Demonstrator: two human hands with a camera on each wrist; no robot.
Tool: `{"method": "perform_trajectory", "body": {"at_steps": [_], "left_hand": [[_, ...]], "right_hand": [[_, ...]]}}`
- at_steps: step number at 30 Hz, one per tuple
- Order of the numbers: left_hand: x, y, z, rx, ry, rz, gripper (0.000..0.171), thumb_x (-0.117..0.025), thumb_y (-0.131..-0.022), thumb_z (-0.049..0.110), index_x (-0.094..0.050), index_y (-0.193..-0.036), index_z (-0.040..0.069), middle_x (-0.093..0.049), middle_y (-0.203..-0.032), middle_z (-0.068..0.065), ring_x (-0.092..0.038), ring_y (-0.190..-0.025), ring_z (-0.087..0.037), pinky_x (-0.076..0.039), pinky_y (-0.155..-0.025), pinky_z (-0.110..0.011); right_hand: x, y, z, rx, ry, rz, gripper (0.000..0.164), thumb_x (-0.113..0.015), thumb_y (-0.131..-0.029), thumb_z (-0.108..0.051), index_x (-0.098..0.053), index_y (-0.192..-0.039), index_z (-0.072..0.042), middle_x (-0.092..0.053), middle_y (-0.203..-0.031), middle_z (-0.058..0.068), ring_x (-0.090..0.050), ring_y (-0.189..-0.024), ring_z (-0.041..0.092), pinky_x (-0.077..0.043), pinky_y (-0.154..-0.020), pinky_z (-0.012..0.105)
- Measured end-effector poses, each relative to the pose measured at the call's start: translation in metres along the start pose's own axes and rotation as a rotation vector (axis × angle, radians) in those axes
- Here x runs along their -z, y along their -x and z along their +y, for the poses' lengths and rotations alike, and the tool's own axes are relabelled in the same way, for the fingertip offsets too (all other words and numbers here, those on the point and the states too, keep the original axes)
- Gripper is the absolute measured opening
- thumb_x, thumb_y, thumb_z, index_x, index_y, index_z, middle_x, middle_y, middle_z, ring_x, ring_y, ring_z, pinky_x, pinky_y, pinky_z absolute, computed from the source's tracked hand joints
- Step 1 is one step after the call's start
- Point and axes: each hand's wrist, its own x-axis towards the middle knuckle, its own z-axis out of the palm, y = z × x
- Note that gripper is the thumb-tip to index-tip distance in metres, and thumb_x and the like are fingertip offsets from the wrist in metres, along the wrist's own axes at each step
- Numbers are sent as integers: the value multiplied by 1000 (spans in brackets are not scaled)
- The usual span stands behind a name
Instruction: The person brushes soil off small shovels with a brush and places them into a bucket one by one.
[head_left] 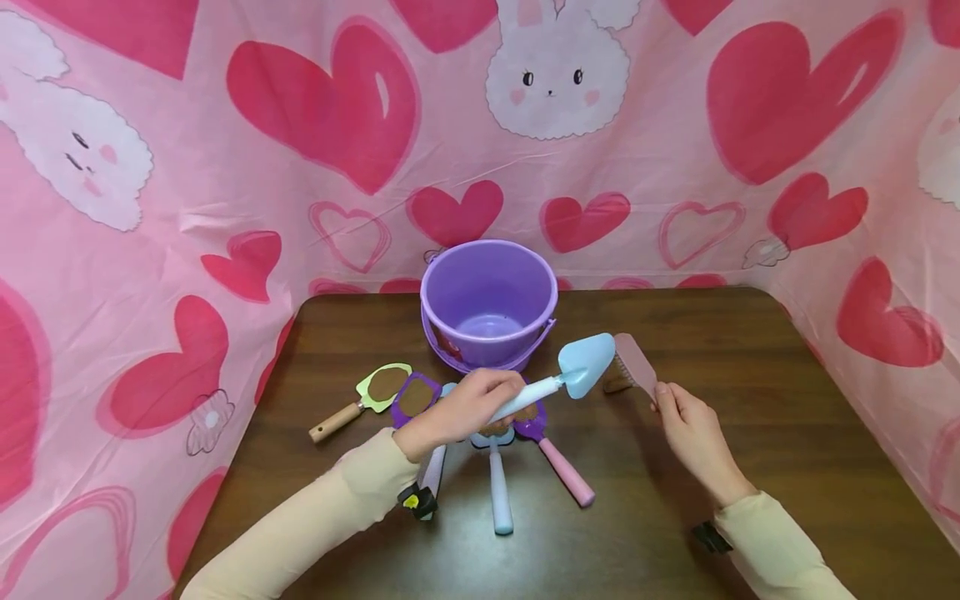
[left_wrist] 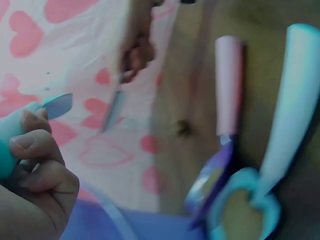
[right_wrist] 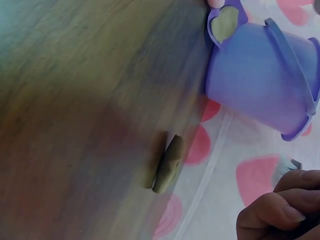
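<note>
My left hand point(head_left: 467, 408) grips the pale handle of a small light-blue trowel point(head_left: 587, 364), its blade pointing right above the table. In the left wrist view, the fingers point(left_wrist: 37, 147) curl round that handle. My right hand point(head_left: 693, 429) pinches the handle of a dusty-pink toy rake point(head_left: 636, 360), its toothed edge facing left. Close to the rake's teeth, a brown lump point(head_left: 617, 382) sits on the table; the right wrist view shows this lump point(right_wrist: 170, 165) apart from the hand. The rake itself is mostly out of that view.
A purple bucket point(head_left: 487, 252) stands at the back middle. Before it lie several handled moulds filled with brown material: a green one point(head_left: 365, 388) with a wooden handle, a purple one point(head_left: 428, 386), a blue one with a pale handle point(head_left: 501, 492), and another with a pink handle point(head_left: 566, 472).
</note>
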Motion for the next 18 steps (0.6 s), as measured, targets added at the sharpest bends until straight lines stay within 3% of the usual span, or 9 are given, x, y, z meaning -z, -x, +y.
{"method": "perform_trajectory", "body": {"at_steps": [4, 7, 10, 13, 16, 18], "left_hand": [[25, 4, 23, -87, -190, 38, 27, -40, -100, 24, -58, -83, 15, -52, -66, -3, -46, -57, -10, -39, -55, -24], [49, 5, 37, -100, -311, 96, 24, -43, -99, 28, -57, -83, 18, -48, -67, 3, -46, -60, -9, -39, -59, -26], [73, 2, 49, -62, -454, 169, 22, -45, -97, 31, -58, -84, 20, -49, -67, 5, -47, -60, -9, -40, -59, -28], [94, -9, 56, 14, -678, 243, 22, -45, -95, 35, -60, -86, 22, -52, -66, 6, -49, -61, -11, -40, -58, -30], [107, -22, 58, 97, -903, 274, 23, -45, -91, 36, -61, -86, 21, -53, -65, 4, -50, -61, -15, -39, -55, -33], [111, -32, 56, 142, -1000, 267, 24, -45, -90, 34, -60, -81, 18, -51, -63, 3, -48, -60, -16, -38, -52, -34]], "right_hand": [[2, 2, 5, -10, -15, -38, 39, -36, -100, -37, -55, -81, -9, -47, -63, 2, -41, -52, 11, -33, -49, 27], [4, 4, 8, -10, -17, -56, 38, -37, -100, -36, -56, -81, -9, -49, -64, 2, -43, -53, 10, -34, -51, 26], [6, 6, 11, -9, -12, -60, 39, -37, -100, -36, -56, -82, -8, -50, -65, 2, -44, -55, 10, -35, -52, 26], [7, 7, 12, -10, -18, -61, 39, -37, -100, -36, -57, -83, -7, -51, -66, 2, -45, -56, 9, -35, -53, 25], [6, 9, 12, -13, -35, -73, 39, -37, -100, -36, -57, -83, -7, -51, -65, 3, -45, -55, 10, -35, -52, 26], [5, 9, 13, -14, -43, -81, 39, -37, -100, -36, -57, -83, -7, -50, -64, 3, -44, -54, 10, -34, -51, 26]]}}
